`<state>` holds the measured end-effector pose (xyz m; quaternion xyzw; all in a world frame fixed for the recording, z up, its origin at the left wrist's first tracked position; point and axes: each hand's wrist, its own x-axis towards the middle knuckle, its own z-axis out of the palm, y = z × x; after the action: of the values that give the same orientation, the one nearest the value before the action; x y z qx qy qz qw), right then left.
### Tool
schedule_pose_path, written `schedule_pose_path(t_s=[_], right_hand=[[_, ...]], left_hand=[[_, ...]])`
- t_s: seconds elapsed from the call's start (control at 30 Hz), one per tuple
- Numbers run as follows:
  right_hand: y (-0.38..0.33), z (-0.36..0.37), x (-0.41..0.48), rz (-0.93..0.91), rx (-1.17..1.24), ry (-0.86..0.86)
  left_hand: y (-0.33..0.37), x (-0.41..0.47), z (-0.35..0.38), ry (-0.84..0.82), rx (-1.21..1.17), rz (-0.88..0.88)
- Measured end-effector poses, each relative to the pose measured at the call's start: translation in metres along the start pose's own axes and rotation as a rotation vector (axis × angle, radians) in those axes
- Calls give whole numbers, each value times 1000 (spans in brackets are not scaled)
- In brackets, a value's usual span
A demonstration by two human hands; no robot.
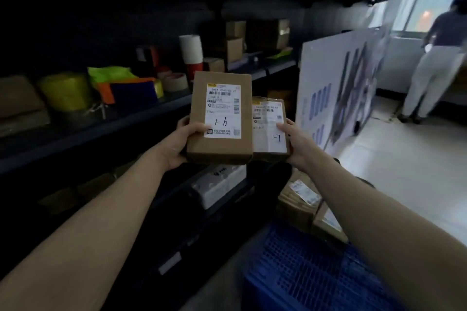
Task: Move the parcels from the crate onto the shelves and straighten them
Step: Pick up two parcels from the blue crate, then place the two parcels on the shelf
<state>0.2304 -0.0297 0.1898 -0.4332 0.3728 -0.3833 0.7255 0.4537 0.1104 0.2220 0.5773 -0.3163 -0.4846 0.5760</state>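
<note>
Roughly midway: the left hand grip clasps parcel 1-6, the right hand grip clasps parcel 1-7, neither shelved; more boxes wait in the blue crate.

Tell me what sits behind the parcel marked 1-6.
The smaller parcel marked 1-7 sits partly behind the parcel marked 1-6, gripped by the right hand. Its left edge is covered, as are most fingers of the left hand.
</note>
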Motion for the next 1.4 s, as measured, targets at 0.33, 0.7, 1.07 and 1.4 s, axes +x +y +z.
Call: schedule_pose_path(t_s=[0.33, 0.7, 1.07, 1.4], right_hand=[[28, 137, -34, 89, -131, -539], [123, 323, -249, 208, -283, -1097], [224, 433, -595, 331, -302, -1673], [306, 431, -872, 492, -430, -2025]], left_hand=[[-12, -187, -64, 581, -65, 227], [-55, -488, -105, 1239, -154, 345], [-121, -824, -62, 1781, -196, 404], [-193, -1038, 30, 2178, -283, 350]])
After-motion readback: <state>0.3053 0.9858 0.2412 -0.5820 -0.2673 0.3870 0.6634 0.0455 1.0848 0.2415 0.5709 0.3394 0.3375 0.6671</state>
